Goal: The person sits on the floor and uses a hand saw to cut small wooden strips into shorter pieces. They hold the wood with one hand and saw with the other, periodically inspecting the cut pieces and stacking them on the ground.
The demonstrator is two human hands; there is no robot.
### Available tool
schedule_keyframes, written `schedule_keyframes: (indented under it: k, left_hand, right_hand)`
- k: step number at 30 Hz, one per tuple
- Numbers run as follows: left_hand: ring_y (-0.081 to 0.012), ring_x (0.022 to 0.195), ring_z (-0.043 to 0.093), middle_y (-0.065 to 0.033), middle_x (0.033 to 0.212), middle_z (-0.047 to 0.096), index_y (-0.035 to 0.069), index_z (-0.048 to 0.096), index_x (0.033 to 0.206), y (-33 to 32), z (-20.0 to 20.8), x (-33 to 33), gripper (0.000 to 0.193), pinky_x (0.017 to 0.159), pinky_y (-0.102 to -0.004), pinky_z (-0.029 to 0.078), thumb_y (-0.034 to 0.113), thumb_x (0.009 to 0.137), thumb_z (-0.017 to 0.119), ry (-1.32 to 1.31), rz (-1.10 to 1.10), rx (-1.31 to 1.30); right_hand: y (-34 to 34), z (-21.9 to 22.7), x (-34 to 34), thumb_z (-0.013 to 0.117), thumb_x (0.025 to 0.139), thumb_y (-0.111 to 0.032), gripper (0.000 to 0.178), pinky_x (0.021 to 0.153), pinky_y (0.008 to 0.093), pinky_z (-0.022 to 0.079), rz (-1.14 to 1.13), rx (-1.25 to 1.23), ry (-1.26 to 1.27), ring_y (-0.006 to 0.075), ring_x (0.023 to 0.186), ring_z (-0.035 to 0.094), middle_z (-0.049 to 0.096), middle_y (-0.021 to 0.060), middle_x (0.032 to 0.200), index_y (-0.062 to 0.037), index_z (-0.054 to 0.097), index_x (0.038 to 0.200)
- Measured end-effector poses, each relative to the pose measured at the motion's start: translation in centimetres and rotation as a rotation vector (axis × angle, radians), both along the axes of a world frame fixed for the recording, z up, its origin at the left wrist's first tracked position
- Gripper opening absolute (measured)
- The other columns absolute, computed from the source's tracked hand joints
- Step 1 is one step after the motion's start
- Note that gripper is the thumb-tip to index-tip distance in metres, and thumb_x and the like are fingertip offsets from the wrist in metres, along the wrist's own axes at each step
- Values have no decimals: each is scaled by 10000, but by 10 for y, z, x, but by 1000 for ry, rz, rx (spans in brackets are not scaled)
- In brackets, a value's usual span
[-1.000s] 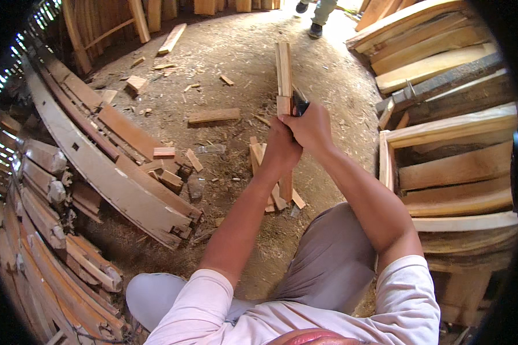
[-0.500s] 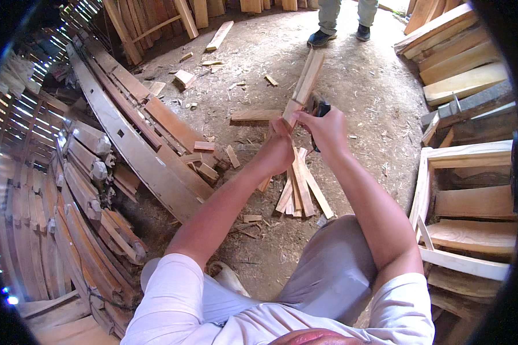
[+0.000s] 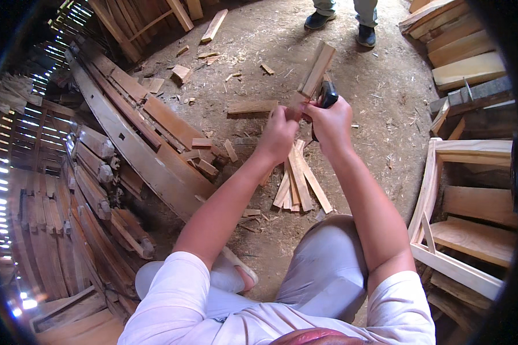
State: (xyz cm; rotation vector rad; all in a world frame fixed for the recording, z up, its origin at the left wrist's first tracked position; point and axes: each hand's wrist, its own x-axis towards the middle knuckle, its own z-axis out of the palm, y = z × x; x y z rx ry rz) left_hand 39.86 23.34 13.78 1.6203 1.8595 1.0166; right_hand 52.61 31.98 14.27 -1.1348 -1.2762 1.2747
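Observation:
In front of me, a wooden piece (image 3: 316,69) is held up off the ground, tilted away toward the far side. My left hand (image 3: 279,135) is closed around its near end. Close beside it, my right hand (image 3: 332,123) is closed on a black tool (image 3: 328,94), whose curved dark part stands up past the knuckles. Its kind cannot be made out. The right thumb and fingertips are at the wood's near end, close to the left hand. Beneath the hands, several thin wooden strips (image 3: 298,181) lie fanned out on the dirt floor.
A short board (image 3: 252,107) lies left of the hands. Long planks (image 3: 141,152) and stacked timbers (image 3: 89,198) fill the left. At right stand a pale wooden frame (image 3: 429,190) and piled boards (image 3: 469,69). Another person's shoes (image 3: 366,35) are at the far side.
The wooden piece has swung and tilted, with its far end now to the right. Both hands have shifted slightly, still together at its near end. The other person's feet have moved.

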Motion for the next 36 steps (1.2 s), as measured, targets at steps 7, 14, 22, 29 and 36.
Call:
schedule_keyframes:
  k: [7,14,22,29,36]
  left_hand:
    - [-507,876,664,-268,853,705,20,746,910,39,7,35,731,799,-568,509,533,1088,258,-228,319,-66]
    - [-505,796,676,-305,759,673,-14,733,822,39,18,45,843,786,-586,512,605,1071,219,-101,365,-41]
    - [-390,873,714,-190,1073,723,128,630,1283,-2,34,-104,351,828,-520,561,322,1041,466,565,-78,-97]
    - [-366,1065,648,-212,1137,693,63,605,1369,-31,-76,-268,463,952,-465,472,379,1089,414,307,200,-113]
    - [-460,915,660,-309,991,677,14,626,1306,-47,-196,-272,402,751,-500,508,276,1103,397,634,-15,-245]
  right_hand:
    - [-7,22,23,810,800,-46,156,594,328,514,60,-35,176,146,670,658,700,64,764,6,663,809]
    - [-12,23,37,829,819,-86,176,651,282,487,59,13,102,103,723,622,685,25,802,-17,672,856]
    - [-17,32,59,852,849,-199,268,693,278,563,111,-251,98,135,724,678,695,36,878,-46,689,997]
    - [-21,61,144,800,893,-374,332,514,290,500,-92,-215,-206,132,582,628,646,31,718,-63,686,872]
    - [2,20,164,816,863,-367,466,552,419,470,-287,209,-535,217,537,564,561,119,581,4,600,682]
